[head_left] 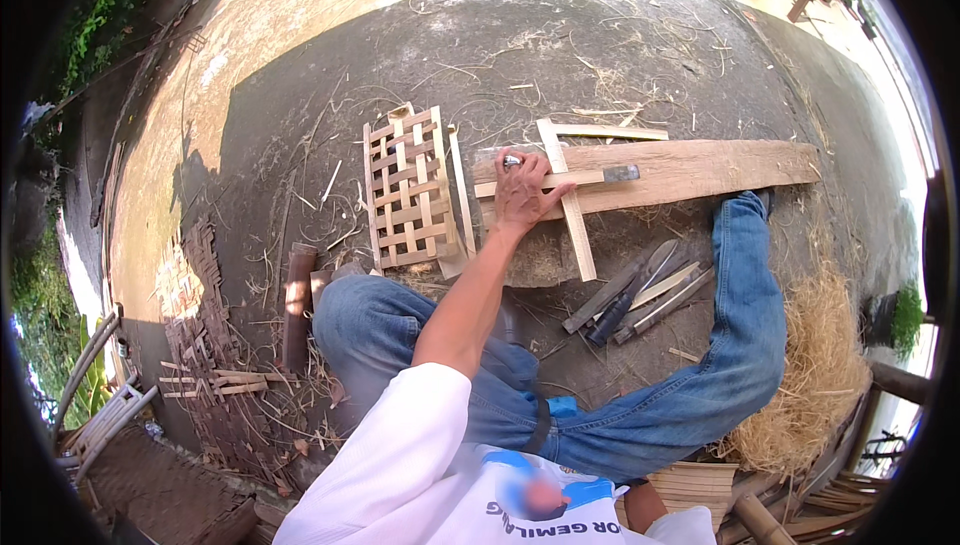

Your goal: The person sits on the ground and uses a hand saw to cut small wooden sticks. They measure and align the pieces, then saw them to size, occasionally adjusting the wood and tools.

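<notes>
One left hand is resting over a grey-ended wooden piece on the plank; fingers are bending, can't tell if gripping. Pale slat is lying crosswise on the plank. Right hand is sitting out of view, fingers unknown.

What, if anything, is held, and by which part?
Left hand rests over pale strips near their crossing; whether it grips one is unclear. Right hand out of view.

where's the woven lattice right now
In the head view, the woven lattice is left of center, just left of the wooden plank under the left hand.
</notes>
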Motion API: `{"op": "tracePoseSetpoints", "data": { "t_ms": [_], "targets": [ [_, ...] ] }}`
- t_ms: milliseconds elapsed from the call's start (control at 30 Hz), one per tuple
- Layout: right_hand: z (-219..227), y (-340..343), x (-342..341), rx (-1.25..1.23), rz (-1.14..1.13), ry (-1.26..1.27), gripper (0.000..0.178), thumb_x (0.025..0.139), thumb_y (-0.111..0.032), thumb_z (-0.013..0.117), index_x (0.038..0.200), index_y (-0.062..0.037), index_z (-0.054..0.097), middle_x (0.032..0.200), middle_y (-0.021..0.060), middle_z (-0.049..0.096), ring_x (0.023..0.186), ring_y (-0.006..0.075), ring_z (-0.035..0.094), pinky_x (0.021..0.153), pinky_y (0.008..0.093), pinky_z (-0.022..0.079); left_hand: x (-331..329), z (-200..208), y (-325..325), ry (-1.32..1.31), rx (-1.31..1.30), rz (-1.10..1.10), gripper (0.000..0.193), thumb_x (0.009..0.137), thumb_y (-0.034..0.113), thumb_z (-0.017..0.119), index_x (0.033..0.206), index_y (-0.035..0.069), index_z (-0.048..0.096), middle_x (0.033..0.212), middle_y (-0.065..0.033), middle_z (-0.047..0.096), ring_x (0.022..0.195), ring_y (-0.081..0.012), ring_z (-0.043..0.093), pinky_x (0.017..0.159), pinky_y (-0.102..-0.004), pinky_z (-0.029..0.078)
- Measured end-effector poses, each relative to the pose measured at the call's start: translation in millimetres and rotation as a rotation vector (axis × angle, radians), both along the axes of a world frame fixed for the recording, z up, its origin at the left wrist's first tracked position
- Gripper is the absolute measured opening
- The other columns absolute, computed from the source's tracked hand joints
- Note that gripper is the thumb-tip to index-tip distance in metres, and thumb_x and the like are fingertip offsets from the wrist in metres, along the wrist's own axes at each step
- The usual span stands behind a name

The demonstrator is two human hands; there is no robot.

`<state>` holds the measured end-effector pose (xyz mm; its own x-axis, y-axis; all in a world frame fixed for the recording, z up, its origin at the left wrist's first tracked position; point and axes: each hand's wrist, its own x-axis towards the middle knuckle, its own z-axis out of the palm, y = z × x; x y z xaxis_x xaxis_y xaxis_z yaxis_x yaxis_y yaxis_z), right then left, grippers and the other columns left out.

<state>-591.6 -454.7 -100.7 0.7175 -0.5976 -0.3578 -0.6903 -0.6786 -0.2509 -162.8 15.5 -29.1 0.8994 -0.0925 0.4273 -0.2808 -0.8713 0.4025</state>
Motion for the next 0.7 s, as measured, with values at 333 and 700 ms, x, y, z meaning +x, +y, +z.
{"op": "tracePoseSetpoints", "data": {
  "t_ms": [333,700],
  "targets": [
    [25,-72,44,0.116,-0.256,-0.107,0.04,0.097,-0.035,0.065,0.117,0.0,0.065,0.105,0.0149,0.066,0.094,0.0296,0.064,0.087,0.0418,0.051,-2,0,7,-0.03,-0.021,0.02,0.059,0.09,0.061,0.066,0.102,0.003,0.069,0.098,-0.0111,0.066,0.114,-0.0322,0.06,0.118,-0.0525,0.02],
    [244,-26,187,-0.116,-0.323,-1.121,0.031,0.102,-0.027,0.058,0.105,0.0021,0.067,0.094,0.0075,0.064,0.09,0.0183,0.059,0.085,0.034,0.048,-4,-6,13,0.123,-0.09,0.046,0.052,0.094,0.052,0.064,0.106,0.002,0.068,0.11,-0.0151,0.065,0.119,-0.0359,0.06,0.121,-0.0557,0.019]
  ]
}}
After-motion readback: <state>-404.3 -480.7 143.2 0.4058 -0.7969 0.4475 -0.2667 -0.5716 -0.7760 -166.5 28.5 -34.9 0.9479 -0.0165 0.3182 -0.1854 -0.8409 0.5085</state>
